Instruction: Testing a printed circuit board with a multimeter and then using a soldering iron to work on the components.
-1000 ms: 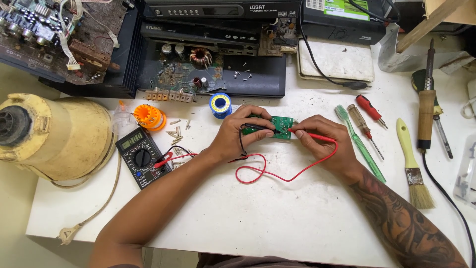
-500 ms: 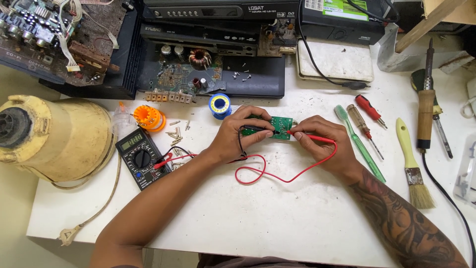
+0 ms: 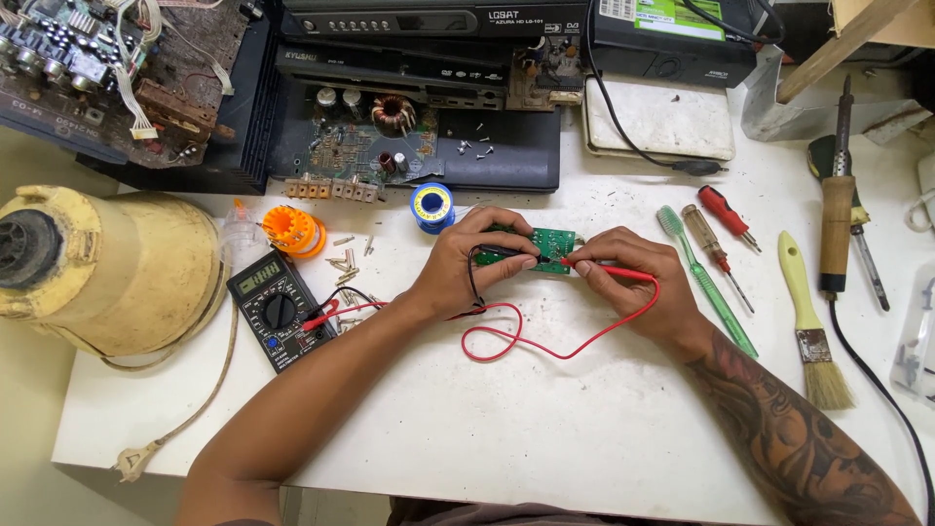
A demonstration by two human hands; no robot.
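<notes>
White bench (image 3: 545, 429): both hands probe green circuit board (image 3: 553, 244) w/ multimeter (image 3: 280, 310) leads.

Multimeter's grey screen (image 3: 260, 281) left; green label (image 3: 667, 17) top.

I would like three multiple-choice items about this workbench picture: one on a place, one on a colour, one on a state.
1. Where does the multimeter lie?
A. left of both hands
B. right of the paintbrush
C. on the white pad

2. What colour is the probe lead looped on the table?
A. blue
B. red
C. yellow

3. What is the right hand doing?
A. resting flat on the table
B. gripping the toothbrush
C. holding a red probe to the small green board

Answers:
1 A, it sits beyond the left hand, near the yellowed housing.
2 B, the loop below the hands is red.
3 C, the probe tip meets the board's edge.
</notes>
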